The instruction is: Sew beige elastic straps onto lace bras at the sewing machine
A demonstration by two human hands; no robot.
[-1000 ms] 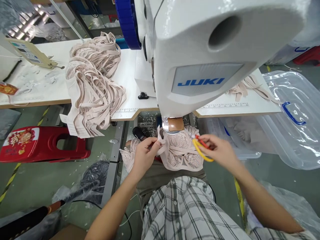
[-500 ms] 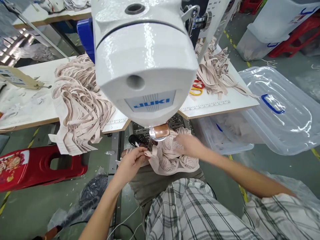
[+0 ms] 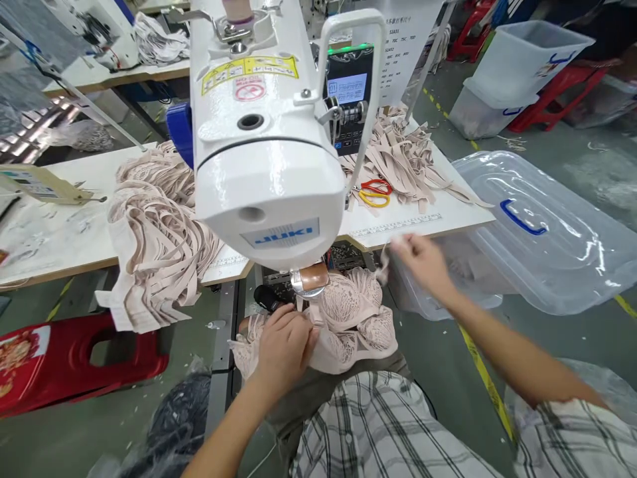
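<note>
A beige lace garment (image 3: 355, 315) lies on my lap under the head of a white sewing machine (image 3: 263, 153). My left hand (image 3: 284, 346) rests on the garment's left side with its fingers curled onto the fabric. My right hand (image 3: 421, 260) is raised near the table's front edge, blurred by motion, pinching what looks like a thin beige strap (image 3: 384, 265). Yellow-and-red scissors (image 3: 374, 192) lie on the white table (image 3: 60, 232) to the right of the machine.
A heap of beige straps and lace pieces (image 3: 159, 226) hangs over the table edge at left; another pile (image 3: 398, 159) lies behind the scissors. A clear plastic bin lid (image 3: 542, 226) is at right, a red stool (image 3: 74, 362) at lower left.
The scissors have left my right hand and now lie on the table. My right hand has lifted off the garment toward the table edge. My left hand has shifted onto the garment.
</note>
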